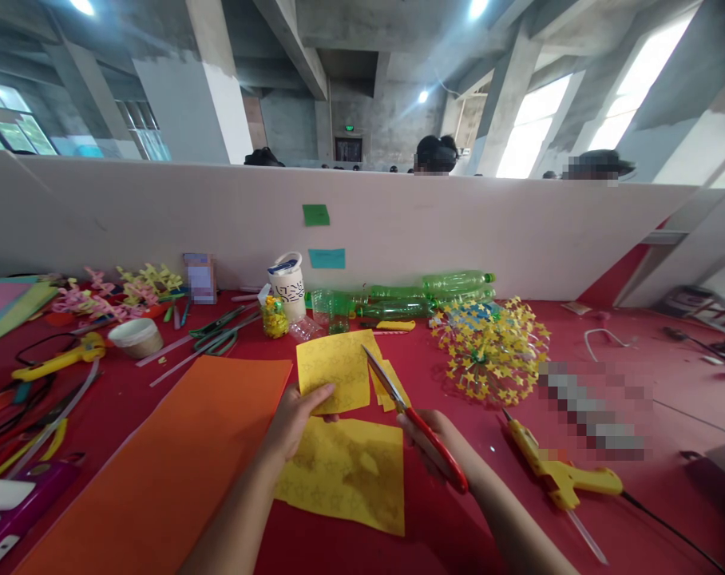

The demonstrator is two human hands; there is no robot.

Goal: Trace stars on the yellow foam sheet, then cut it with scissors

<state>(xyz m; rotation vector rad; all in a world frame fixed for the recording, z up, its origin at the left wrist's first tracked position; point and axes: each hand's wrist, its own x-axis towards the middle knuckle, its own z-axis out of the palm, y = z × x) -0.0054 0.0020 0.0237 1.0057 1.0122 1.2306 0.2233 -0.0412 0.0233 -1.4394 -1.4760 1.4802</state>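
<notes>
My left hand [296,415] pinches the lower left corner of a yellow sheet [332,363], its thumb on top; faint drawn outlines mark the sheet. In my right hand [431,439] is a pair of red-handled scissors [437,451], blades pointing up and left. Their tips lie at the sheet's upper right edge; whether they touch it I cannot tell. Behind the blades rest smaller yellow pieces [391,387]. Below both hands a larger yellow sheet [350,479] with drawn star outlines lies on the red table [440,527].
Orange sheets [183,447] cover the left front. To the right stand a cluster of yellow stars [488,351] and a yellow glue gun [560,467] with its cord. Green bottles [398,307], a white container [289,291] and a yellow cutter [397,326] sit toward the white partition [518,231].
</notes>
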